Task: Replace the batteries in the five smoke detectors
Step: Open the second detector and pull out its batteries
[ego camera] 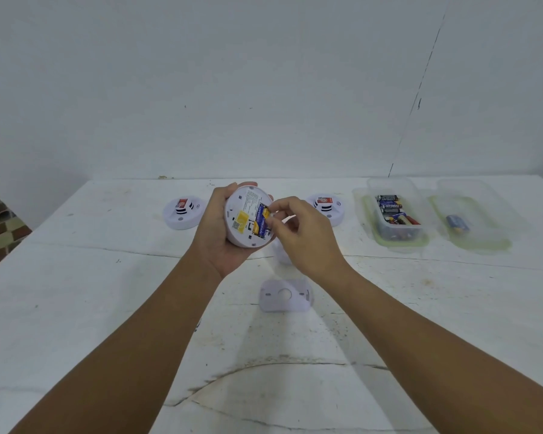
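fingers of our left hand (223, 233) curled round the smoke detector (248, 216); our right hand (298, 228) fingertips pinched, it seemed, the blue battery (261, 219) in its compartment.

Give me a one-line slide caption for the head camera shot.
Left hand holds an opened smoke detector while the right hand fingers its blue battery.

Smooth white plastic smoke detector (246, 216); clear plastic container (397, 214); the table (107, 308) looks like rough, scuffed painted stone, perhaps.
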